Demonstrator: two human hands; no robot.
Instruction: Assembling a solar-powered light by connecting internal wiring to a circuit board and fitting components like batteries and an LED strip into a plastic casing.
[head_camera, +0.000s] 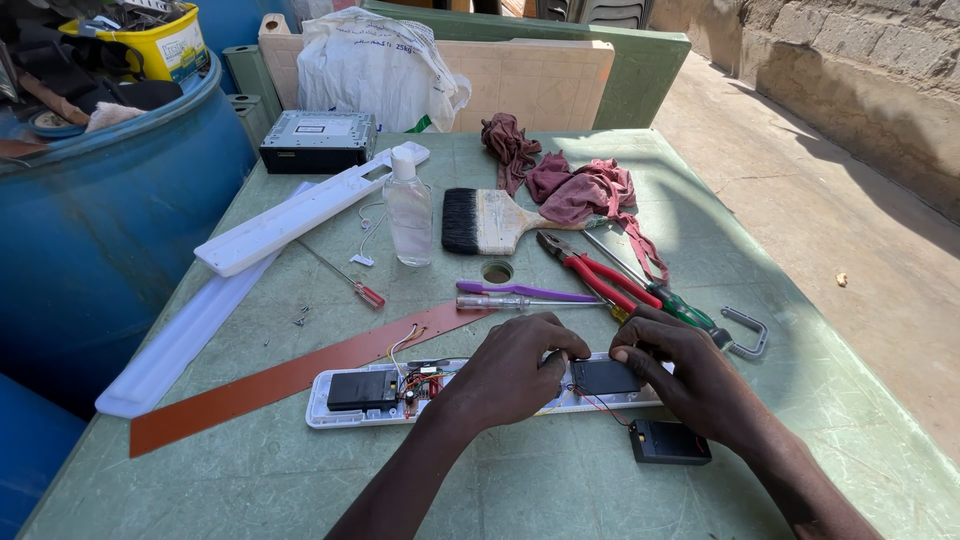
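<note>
- My left hand (510, 370) rests on the open white housing (345, 412), fingers curled onto its middle.
- My right hand (690, 375) pinches the black battery block (605, 377) inside it.
- Green bench (560, 480); blue barrel (100, 220) at left, concrete floor (800, 200) at right.

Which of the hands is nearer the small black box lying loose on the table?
Right. The right hand sits just above the small black box; the left hand is farther left, on the white tray.

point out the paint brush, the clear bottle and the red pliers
paint brush (487, 220), head view, on the pale wooden ferrule part
clear bottle (408, 212), head view, on the middle of its body
red pliers (600, 279), head view, on a red handle
</note>
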